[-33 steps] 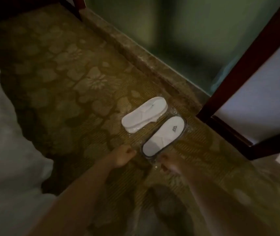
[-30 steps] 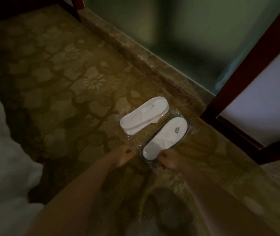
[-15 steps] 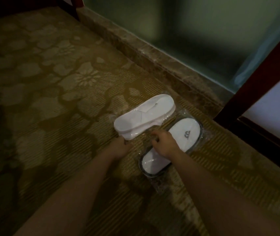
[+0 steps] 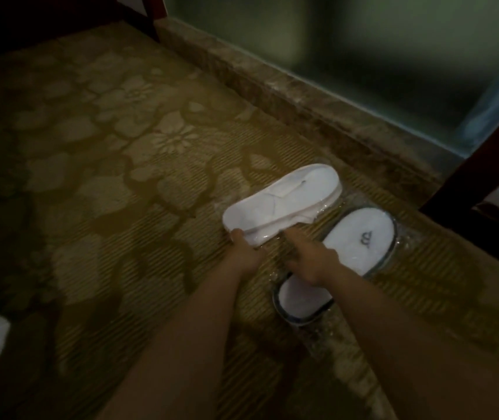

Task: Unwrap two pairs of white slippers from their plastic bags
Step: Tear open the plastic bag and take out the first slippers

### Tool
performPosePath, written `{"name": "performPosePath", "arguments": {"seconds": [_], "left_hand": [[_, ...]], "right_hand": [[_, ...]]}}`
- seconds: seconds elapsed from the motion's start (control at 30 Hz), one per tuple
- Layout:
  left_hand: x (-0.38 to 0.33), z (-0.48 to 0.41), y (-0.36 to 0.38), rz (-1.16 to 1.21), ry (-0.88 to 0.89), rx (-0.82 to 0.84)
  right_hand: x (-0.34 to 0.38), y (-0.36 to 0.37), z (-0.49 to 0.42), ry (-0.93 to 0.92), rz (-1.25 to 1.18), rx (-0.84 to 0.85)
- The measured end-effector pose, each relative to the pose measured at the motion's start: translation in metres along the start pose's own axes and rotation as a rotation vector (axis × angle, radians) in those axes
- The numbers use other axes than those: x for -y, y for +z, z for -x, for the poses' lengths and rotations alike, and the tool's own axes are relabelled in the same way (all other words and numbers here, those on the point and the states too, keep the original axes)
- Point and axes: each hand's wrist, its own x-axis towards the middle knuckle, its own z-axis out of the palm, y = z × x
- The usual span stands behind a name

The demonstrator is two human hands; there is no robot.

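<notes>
From my feed it's pretty dim, but both bagged slipper pairs sit on the patterned carpet (image 4: 121, 192) near the stone ledge (image 4: 303, 104). The left hand (image 4: 243, 253) has its fingers pinched on the near end of the left pair of slippers (image 4: 284, 204), still in its plastic. The right hand (image 4: 312, 260) reaches in just beside it, fingers curled toward that same bag's edge; I can't tell if it's actually gripping. The right pair of slippers (image 4: 360, 241) lies partly under that wrist.
</notes>
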Motion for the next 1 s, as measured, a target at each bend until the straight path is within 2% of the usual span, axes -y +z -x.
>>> {"name": "performPosePath", "arguments": {"seconds": [0.1,0.2,0.33,0.4,0.5,0.7,1.0], "left_hand": [[0.005,-0.005,0.004,0.014,0.048,-0.007],[-0.004,-0.01,0.005,0.285,0.069,-0.062],[-0.015,-0.015,-0.002,0.601,-0.092,-0.208],[-0.009,-0.025,-0.005,0.697,-0.18,-0.185],[0.011,-0.056,-0.004,0.81,-0.196,-0.134],[-0.016,-0.027,-0.009,0.866,-0.174,0.005],[-0.027,0.002,-0.036,0.703,0.0,-0.02]], "right_hand": [[0.003,0.0,0.008,-0.014,0.11,0.007],[0.005,-0.003,0.01,-0.023,0.1,-0.004],[0.002,-0.002,0.012,-0.038,0.041,-0.002],[-0.001,-0.002,0.012,-0.037,-0.004,0.006],[-0.006,-0.001,0.012,-0.039,-0.067,-0.013],[-0.011,-0.005,0.013,-0.039,-0.298,-0.072],[-0.014,-0.028,0.019,0.057,-0.673,-0.267]]}}
